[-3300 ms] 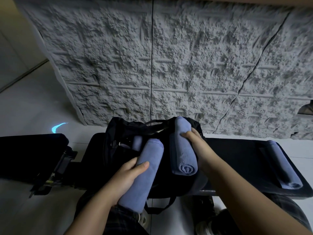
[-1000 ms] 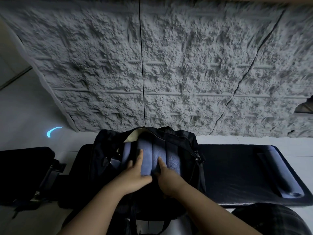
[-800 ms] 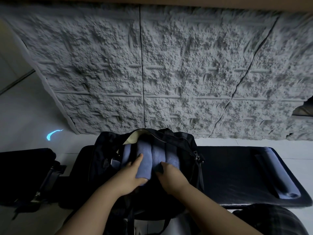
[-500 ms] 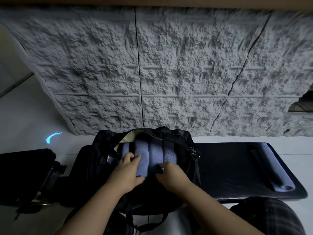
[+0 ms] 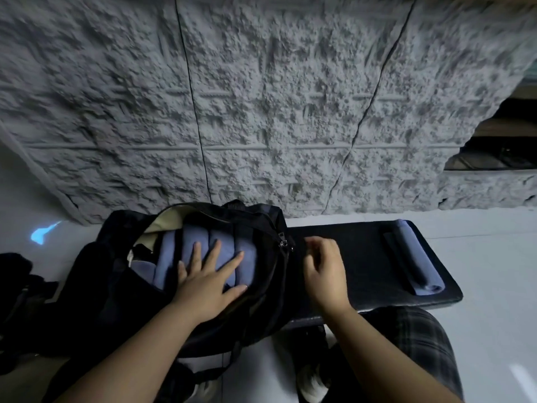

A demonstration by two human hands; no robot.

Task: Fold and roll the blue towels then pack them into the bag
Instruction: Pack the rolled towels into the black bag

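A: Backdrop?
B: Rough grey stone-textured wall (image 5: 261,97), dark seams running down it. Dark opening (image 5: 499,141) at its right edge.
A: Floor?
B: Pale floor (image 5: 494,257); small cyan light patch (image 5: 43,232) at left.
A: Nearer in?
B: Black padded table (image 5: 363,257). Plaid trousers (image 5: 412,338) lower right, a shoe (image 5: 312,382) beside them. Dark, unclear object (image 5: 14,286) far left.

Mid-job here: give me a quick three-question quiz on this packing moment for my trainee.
1. True or false: the left hand lies flat, fingers spread, on the rolled towels in the bag.
2. Where is the one blue towel not yet packed? A) on the floor B) on the black bench C) in the right hand
3. Fill in: the right hand holds ____.

Key: 1 true; 2 B; 3 nothing, it hovers beside the bag's zipper.
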